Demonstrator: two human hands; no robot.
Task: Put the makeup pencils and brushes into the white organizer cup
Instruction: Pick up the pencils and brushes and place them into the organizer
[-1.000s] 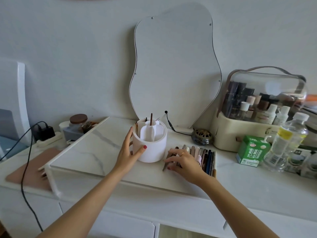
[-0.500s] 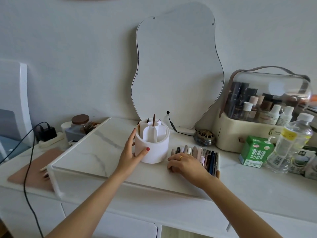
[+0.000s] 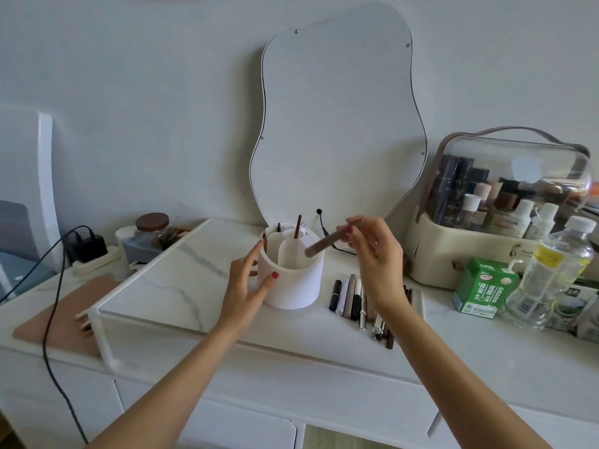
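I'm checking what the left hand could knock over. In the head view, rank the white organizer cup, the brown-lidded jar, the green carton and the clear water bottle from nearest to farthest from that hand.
1. White organizer cup: touched by the left hand.
2. Brown-lidded jar: back left, by the wall.
3. Green carton: far right, past the row of pencils.
4. Clear water bottle: just right of the carton.

White organizer cup (image 3: 291, 280) upright w/ few sticks inside, brown pencil (image 3: 324, 244) tilted over rim, remaining pencils (image 3: 359, 299) rowed beside it
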